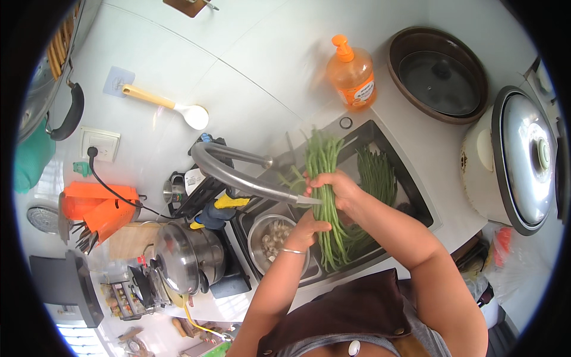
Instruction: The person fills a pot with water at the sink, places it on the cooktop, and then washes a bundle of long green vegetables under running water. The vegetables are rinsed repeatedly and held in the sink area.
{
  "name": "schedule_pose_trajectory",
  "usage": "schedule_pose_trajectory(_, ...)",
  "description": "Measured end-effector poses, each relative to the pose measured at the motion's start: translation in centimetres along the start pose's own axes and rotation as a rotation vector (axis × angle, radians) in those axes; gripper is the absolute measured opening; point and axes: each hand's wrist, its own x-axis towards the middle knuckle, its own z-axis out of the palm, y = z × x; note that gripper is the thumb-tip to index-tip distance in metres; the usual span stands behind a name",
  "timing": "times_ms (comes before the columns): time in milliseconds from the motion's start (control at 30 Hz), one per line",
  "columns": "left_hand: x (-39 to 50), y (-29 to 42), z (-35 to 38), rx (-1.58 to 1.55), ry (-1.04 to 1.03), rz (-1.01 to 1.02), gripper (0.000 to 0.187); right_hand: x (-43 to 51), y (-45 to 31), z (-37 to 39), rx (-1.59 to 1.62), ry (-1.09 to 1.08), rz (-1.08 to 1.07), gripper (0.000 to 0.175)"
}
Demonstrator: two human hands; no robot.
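Note:
A bundle of long green beans (324,156) is in my two hands above the sink (403,196). My right hand (334,185) wraps around its upper middle. Lower down, my left hand (310,230), with a bangle at the wrist, has its thumb across the bundle; its fingers are partly hidden. The spout of a metal faucet (250,182) reaches to the beans between my hands. More, darker long beans (377,176) lie in the basin at the right. Beside my left hand, a steel bowl (255,243) holds pale cut pieces (273,238), perhaps mushrooms.
An orange soap pump bottle (352,80) stands behind the sink. To the right are a brown basin (395,76) and a large lidded pot (482,165). At left stand a glass-lidded steel pot (209,254) and an orange knife holder (105,218). A black cord (111,187) hangs from the wall socket.

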Motion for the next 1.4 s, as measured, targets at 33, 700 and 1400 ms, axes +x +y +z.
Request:
schedule_pose_trajectory(33, 0.4, -0.5, -0.9, -0.079, -0.048, -0.003, 0.067, 0.7, -0.1, 0.0, 0.006, 0.0, 0.055, 0.032)
schedule_pose_trajectory(700, 3.7, 0.5, 2.5, -0.428, 0.239, 0.476, 0.024, -11.4, 1.0, -3.6, -1.228, 0.388, -0.309, 0.063)
schedule_pose_trajectory(1400, -6.7, -2.5, 3.9, -0.459, 0.156, 0.443, 0.029, -4.3, 6.3, -6.8, 0.417, 0.138, 0.051, 0.046)
